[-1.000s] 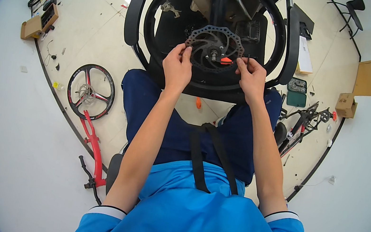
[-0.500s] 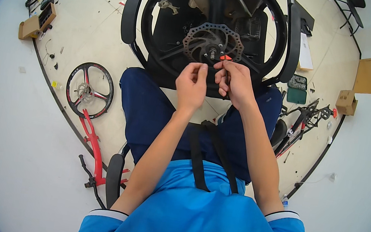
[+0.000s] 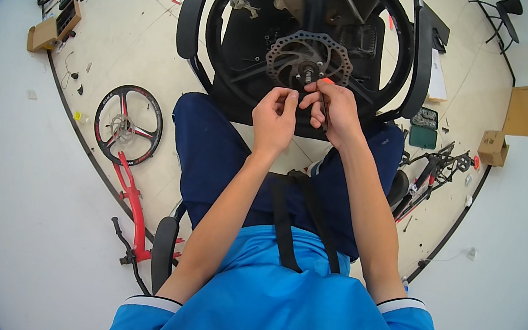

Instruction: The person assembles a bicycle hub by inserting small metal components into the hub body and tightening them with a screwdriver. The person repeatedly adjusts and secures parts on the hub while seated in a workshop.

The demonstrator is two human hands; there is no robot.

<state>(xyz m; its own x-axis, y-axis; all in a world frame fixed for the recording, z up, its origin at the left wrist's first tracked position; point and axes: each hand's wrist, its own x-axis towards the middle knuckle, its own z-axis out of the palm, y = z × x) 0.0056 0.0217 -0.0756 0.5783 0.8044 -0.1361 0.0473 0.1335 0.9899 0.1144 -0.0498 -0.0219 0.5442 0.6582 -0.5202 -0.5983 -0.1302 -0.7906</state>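
A black bicycle wheel (image 3: pixel 401 45) with thick spokes lies on the seat of a black office chair (image 3: pixel 419 58) in front of me. Its perforated brake disc (image 3: pixel 281 51) faces up, with a threaded axle (image 3: pixel 308 74) standing at the centre. My right hand (image 3: pixel 335 111) is closed on a thin dark tool with an orange end, just on the near side of the disc. Beside it, my left hand (image 3: pixel 274 119) has thumb and fingers pinched together below the disc's near edge. Whatever it may hold is too small to make out.
On the floor to the left are a red-and-black wheel (image 3: pixel 102 115) and a red bicycle frame (image 3: pixel 135 204). An open green case (image 3: pixel 422 137), a dark bike part assembly (image 3: pixel 438 167) and a cardboard box (image 3: pixel 493 147) lie to the right. Small parts rest on the chair seat.
The view has shifted slightly, moving the chair and wheel a little right and up in the picture. Both hands stay pinched near the disc; the right fingers have shifted slightly around the tool.
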